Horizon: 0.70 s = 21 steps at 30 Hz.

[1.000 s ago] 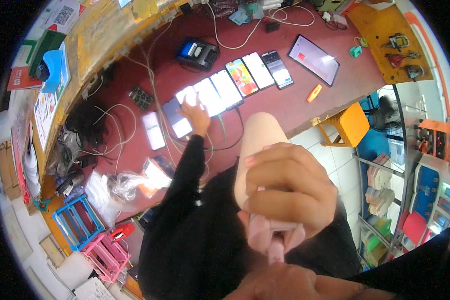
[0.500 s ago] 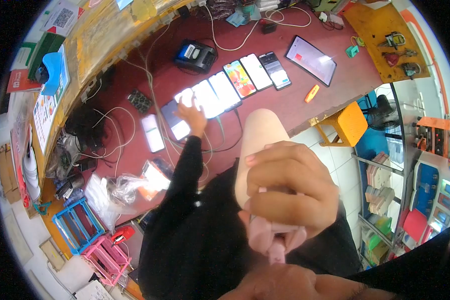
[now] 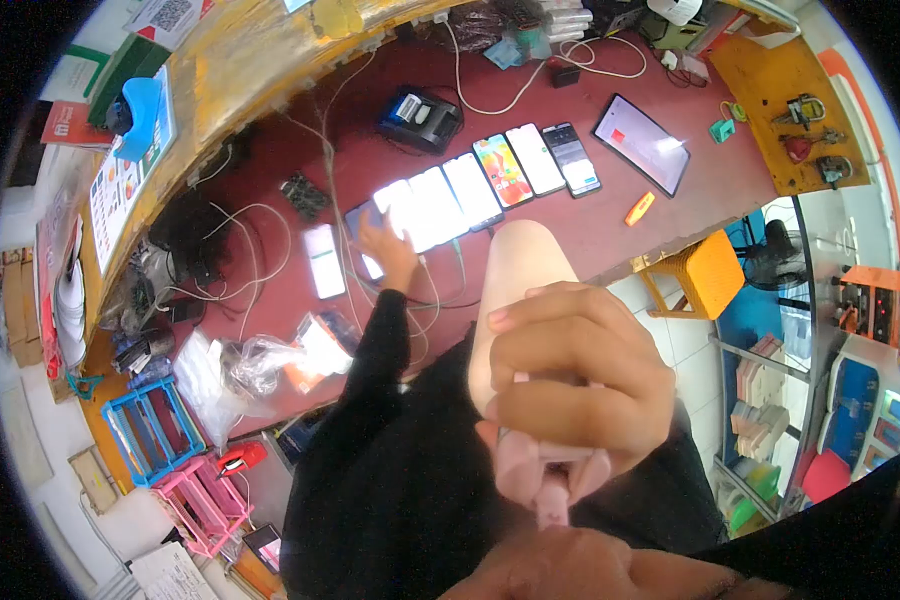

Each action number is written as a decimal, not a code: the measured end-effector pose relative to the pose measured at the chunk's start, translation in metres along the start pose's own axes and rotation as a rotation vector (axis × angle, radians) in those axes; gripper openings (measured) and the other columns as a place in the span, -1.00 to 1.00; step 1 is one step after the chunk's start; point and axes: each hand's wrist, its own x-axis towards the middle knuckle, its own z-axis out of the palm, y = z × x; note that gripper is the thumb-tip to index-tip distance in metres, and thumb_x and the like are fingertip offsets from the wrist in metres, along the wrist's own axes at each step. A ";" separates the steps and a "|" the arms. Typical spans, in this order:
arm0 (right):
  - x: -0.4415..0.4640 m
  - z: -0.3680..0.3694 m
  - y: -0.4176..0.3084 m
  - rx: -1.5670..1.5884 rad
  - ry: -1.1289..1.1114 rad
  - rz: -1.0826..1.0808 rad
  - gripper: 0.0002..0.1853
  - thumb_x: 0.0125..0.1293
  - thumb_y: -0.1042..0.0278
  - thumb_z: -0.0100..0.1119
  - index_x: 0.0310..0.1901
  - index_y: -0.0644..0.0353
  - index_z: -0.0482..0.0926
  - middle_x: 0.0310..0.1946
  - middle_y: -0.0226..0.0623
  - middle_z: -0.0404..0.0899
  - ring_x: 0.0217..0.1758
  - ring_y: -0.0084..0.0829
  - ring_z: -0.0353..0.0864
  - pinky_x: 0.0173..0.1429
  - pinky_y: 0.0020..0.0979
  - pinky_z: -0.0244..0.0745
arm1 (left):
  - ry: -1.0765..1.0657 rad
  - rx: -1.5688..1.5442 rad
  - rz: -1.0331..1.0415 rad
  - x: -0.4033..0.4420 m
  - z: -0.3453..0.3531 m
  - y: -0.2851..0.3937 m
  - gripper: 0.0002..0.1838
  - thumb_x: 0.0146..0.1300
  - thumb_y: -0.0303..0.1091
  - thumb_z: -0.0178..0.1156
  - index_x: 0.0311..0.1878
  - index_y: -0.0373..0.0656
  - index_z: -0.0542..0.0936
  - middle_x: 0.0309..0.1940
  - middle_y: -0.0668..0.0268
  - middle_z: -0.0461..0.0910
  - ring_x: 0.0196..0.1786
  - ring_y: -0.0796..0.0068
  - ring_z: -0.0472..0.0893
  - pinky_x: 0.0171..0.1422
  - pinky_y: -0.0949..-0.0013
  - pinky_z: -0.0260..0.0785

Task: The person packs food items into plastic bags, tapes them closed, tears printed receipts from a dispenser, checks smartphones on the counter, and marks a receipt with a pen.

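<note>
My left hand (image 3: 388,252) reaches over the left end of a row of smartphones, fingers spread over a dark-screened phone (image 3: 360,222) and the edge of a bright-screened phone (image 3: 400,213). Whether the fingertips touch the glass I cannot tell. Close to the camera, my right hand (image 3: 580,375) is wrapped around a pale drink bottle (image 3: 526,262). The bottle's pink spout (image 3: 553,505) points toward my face at the bottom of the view. My right fingers hide much of its middle.
A tablet (image 3: 642,143) and an orange cutter-like tool (image 3: 639,208) lie at the right. A black device (image 3: 420,120) sits behind the phones. White cables (image 3: 255,265) and plastic bags (image 3: 210,385) occupy the left. A yellow stool (image 3: 705,275) stands beyond the table edge.
The table scene has shifted slightly rightward in view as the camera turned. My left hand sits a little lower against the phones, still spread. The bottle and right hand look unchanged.
</note>
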 end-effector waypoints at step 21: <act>0.009 0.013 -0.007 0.074 -0.004 -0.057 -0.80 -0.16 0.34 0.31 -0.40 0.10 0.59 -0.46 -0.26 0.58 -0.37 -0.14 0.65 -0.26 -0.24 0.48 | 0.022 -0.014 -0.080 -0.025 -0.067 -0.022 -0.41 0.14 -0.38 0.13 0.32 0.08 0.39 0.33 0.04 0.15 0.44 -0.02 0.09 0.44 -0.45 -0.36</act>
